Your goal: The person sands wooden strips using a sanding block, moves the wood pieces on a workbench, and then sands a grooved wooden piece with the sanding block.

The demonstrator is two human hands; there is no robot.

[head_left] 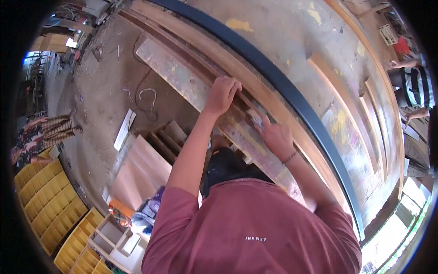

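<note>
My left hand (223,95) is closed over a long brown wooden strip (182,51), near its middle. Farther along the same strip, on the near side, my right hand (275,137) is bent with its fingers together. A small pale piece (256,119) shows at its fingertips, pressed against the wood; its kind cannot be made out. Beside the strip runs a wider light-brown board (255,77), and beyond that a long dark blue-grey bar (283,89). All lie lengthwise on a paint-stained worktable (171,71).
More wooden strips (340,93) lie on the table's far side. Another person (415,86) stands at the right, and one more person (45,132) is at the left. Yellow compartmented racks (50,201) and a white drawer-like box (121,242) stand at lower left. A cable (148,98) lies on the floor.
</note>
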